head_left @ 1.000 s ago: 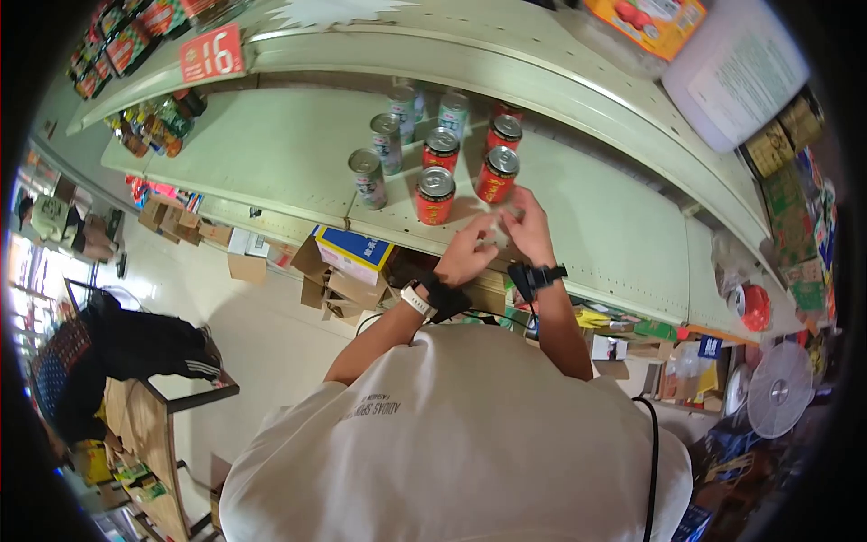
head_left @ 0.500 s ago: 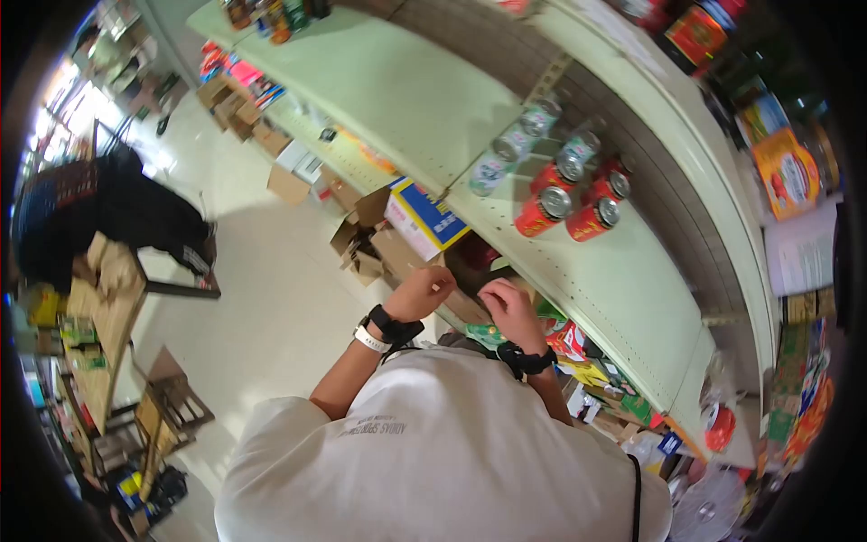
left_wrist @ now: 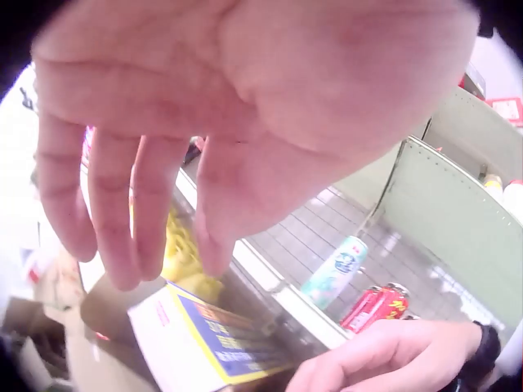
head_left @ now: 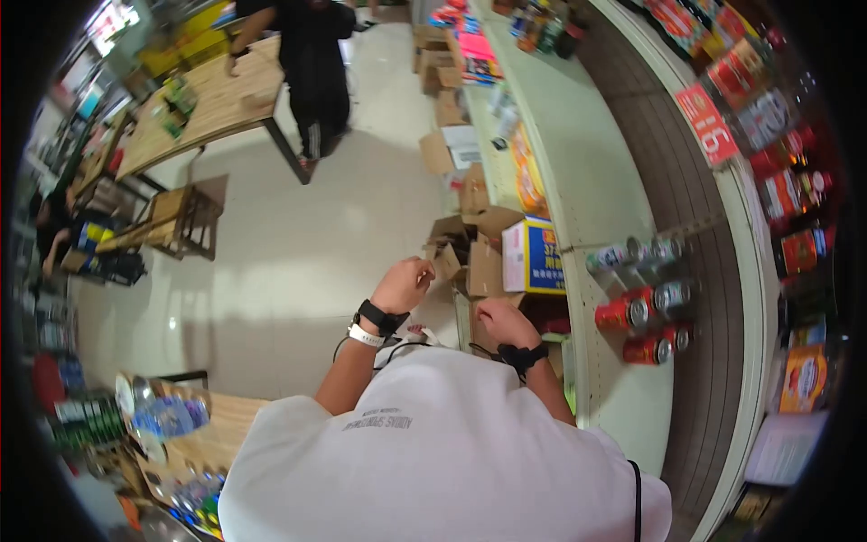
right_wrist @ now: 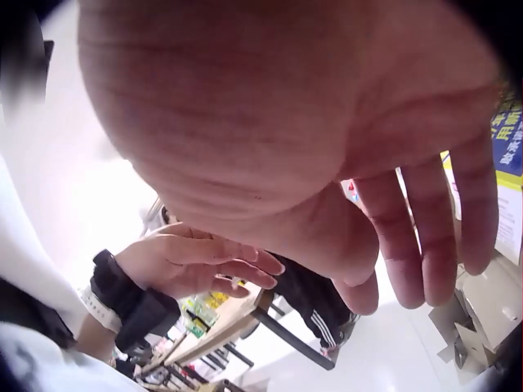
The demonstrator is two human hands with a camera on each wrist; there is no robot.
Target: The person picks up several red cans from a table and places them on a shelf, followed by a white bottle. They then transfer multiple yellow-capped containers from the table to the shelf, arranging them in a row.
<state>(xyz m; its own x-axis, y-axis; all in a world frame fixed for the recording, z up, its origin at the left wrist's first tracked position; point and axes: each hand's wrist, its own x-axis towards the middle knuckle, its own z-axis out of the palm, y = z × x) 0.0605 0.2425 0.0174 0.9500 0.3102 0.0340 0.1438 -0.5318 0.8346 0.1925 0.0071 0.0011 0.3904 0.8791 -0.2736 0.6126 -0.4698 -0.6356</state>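
Observation:
My left hand (head_left: pixel 404 287) hovers in front of my shirt with nothing in it, fingers loosely bent. In the left wrist view its fingers (left_wrist: pixel 114 204) hang down with gaps between them. Across from it, my right hand (head_left: pixel 508 323) is likewise empty, beside the shelf's front edge; its fingers (right_wrist: pixel 421 237) hang relaxed in the right wrist view. Red drink cans (head_left: pixel 623 313) stand grouped on the shelf (head_left: pixel 601 149), right of my right hand. Next to them are pale green-and-white cans (head_left: pixel 614 256). Neither hand touches a can.
A blue-and-white carton (head_left: pixel 535 257) and opened cardboard boxes (head_left: pixel 485 271) sit low by the shelf. Sauce bottles (head_left: pixel 784 194) line the upper shelf at right. A person in black (head_left: pixel 316 72) stands by a wooden table (head_left: pixel 230 99); another wooden table (head_left: pixel 226 425) is near my left side.
Both hands have drawn back from the red cans toward my body. My view has swung left along the shelf, so the cans now appear at the right. The cans stay grouped on the shelf.

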